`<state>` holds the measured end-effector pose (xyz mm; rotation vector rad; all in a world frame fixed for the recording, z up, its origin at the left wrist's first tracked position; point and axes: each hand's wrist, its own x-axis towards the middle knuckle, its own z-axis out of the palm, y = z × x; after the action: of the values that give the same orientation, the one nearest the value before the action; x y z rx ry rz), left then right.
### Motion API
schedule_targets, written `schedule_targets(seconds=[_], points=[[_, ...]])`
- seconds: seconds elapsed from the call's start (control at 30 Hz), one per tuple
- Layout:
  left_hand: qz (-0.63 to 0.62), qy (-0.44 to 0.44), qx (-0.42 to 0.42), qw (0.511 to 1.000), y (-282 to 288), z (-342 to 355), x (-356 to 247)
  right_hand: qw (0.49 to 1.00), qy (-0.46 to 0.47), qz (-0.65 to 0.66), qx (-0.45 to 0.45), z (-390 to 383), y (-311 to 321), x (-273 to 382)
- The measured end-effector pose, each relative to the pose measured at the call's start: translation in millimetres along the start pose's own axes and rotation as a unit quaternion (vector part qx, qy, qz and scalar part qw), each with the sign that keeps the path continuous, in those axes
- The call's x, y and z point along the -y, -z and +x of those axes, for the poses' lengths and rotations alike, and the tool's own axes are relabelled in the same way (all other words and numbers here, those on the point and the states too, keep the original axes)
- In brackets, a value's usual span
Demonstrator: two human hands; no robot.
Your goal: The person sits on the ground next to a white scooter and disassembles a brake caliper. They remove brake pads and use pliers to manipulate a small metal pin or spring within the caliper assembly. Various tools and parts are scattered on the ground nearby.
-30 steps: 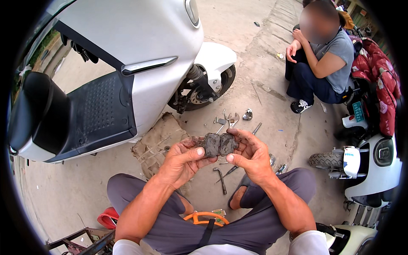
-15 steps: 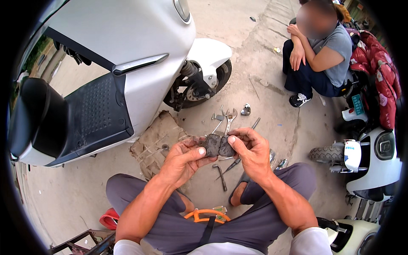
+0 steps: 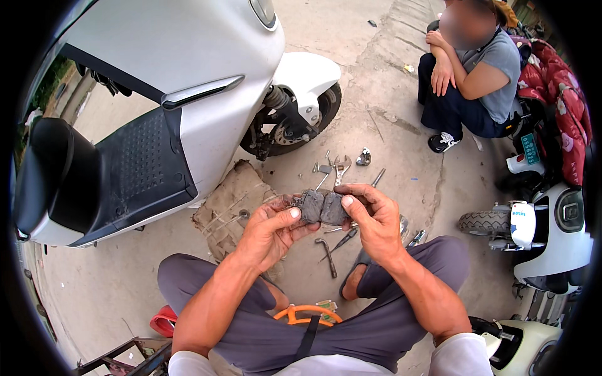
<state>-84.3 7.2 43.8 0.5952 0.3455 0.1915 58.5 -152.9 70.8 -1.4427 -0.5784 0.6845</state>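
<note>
Two dark grey, dirty brake pads are held edge to edge in front of me, their flat faces turned up. My left hand (image 3: 268, 229) pinches the left brake pad (image 3: 311, 206) between thumb and fingers. The right brake pad (image 3: 333, 209) is gripped at its outer edge by my right hand (image 3: 376, 220), thumb on top. Just beyond them on the ground lies an adjustable wrench (image 3: 342, 168), its handle partly hidden behind my right fingers. Below the pads rests an L-shaped wrench (image 3: 328, 258), with a screwdriver (image 3: 347, 239) beside it.
A white scooter (image 3: 219, 56) with its front wheel (image 3: 327, 113) stands ahead left. Flattened cardboard (image 3: 216, 216) lies near my left hand. Another screwdriver (image 3: 379, 178) and small parts lie beyond. A person (image 3: 483, 81) crouches at far right, near parked scooters (image 3: 552, 232). An orange ring-shaped thing (image 3: 307, 308) is between my legs.
The brake pads have tipped so their flat faces show more, with the right one slightly lower. Both hands keep their hold, and the view has shifted slightly.
</note>
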Motion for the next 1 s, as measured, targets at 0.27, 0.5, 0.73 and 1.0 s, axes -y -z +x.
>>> schedule_targets(seconds=[0.27,0.5,0.73,1.0], points=[[0.046,-0.073,-0.043,0.995,-3,1,7,0.993,0.079,-0.087,-0.015,-2,-1,-11],[0.217,-0.195,-0.026,0.956,-8,0,21,0.970,0.187,-0.150,0.038,-5,-4,-10],[0.254,-0.224,-0.017,0.941,-10,-2,25,0.974,0.206,-0.084,0.028,-9,-4,-20],[0.247,-0.230,0.019,0.941,-4,3,28,0.967,0.232,-0.103,0.015,-11,-3,-21]])
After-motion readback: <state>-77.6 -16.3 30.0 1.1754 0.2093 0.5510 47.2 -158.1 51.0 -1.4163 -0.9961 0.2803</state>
